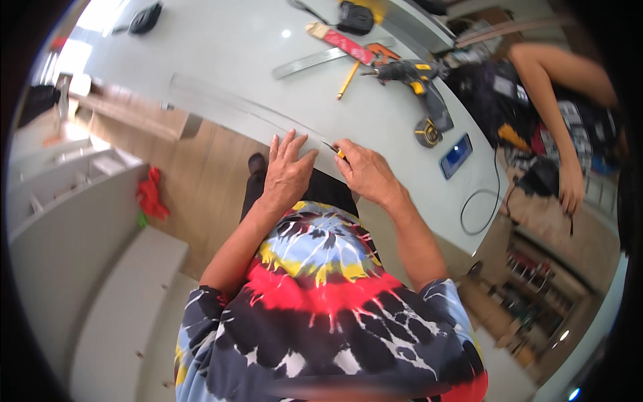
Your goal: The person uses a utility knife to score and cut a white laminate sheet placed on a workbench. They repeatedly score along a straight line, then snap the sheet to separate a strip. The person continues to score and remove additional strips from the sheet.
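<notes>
My right hand (365, 171) is closed round a small utility knife (341, 155) with a yellow and black handle. Its thin dark tip points left over the near edge of the glossy white table (395, 184). My left hand (289, 169) lies palm down at that same edge, fingers stretched and slightly apart, just left of the knife. Under and beyond its fingertips, a clear, flat strip (221, 97) runs along the edge toward the left. How firmly the left fingers press on the strip cannot be made out.
A cordless drill (418, 84), phone (456, 156), yellow pencil (347, 80), metal ruler (305, 65) and tape measure (355, 18) lie on the table. A black cable (462, 214) loops at the right corner. Another person's arm (559, 120) reaches down at right. White cabinets (74, 221) stand left.
</notes>
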Tool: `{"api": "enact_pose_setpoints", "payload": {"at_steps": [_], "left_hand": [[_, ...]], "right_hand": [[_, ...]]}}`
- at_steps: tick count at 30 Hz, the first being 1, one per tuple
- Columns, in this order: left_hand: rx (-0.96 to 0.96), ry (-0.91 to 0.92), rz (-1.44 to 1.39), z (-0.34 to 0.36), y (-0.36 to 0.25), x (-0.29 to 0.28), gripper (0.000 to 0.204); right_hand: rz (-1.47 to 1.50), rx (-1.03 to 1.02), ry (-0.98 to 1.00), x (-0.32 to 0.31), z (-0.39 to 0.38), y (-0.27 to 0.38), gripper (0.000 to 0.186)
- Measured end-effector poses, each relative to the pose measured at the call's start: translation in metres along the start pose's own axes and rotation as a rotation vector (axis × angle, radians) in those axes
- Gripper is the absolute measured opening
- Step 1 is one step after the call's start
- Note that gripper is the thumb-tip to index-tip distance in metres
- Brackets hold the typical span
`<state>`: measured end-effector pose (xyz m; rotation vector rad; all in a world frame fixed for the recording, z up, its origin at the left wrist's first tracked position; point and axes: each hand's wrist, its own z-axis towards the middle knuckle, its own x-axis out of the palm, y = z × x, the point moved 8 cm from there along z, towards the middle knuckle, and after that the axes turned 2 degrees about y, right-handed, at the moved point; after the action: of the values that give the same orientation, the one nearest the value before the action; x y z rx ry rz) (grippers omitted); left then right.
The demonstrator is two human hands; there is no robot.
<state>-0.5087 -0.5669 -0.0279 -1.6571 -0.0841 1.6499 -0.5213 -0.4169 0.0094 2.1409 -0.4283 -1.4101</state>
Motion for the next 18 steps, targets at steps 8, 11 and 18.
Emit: {"api": "enact_pose_setpoints", "payload": {"at_steps": [8,11,18], "left_hand": [[-1.125,-0.672,-0.893,-0.119,0.052,-0.025,0.066],[-1.229,-0.655,-1.243,-0.123,0.041,0.001,0.089],[-1.076,-0.697,-1.631,-0.07,0.006,0.026,0.088]], "right_hand": [[-0.466,-0.524,0.396,-0.002,0.055,0.054,0.007],[-0.633,-0.685,0.526,0.02,0.065,0.067,0.012],[-0.747,-0.795,0.598,0.022,0.064,0.093,0.013]]}}
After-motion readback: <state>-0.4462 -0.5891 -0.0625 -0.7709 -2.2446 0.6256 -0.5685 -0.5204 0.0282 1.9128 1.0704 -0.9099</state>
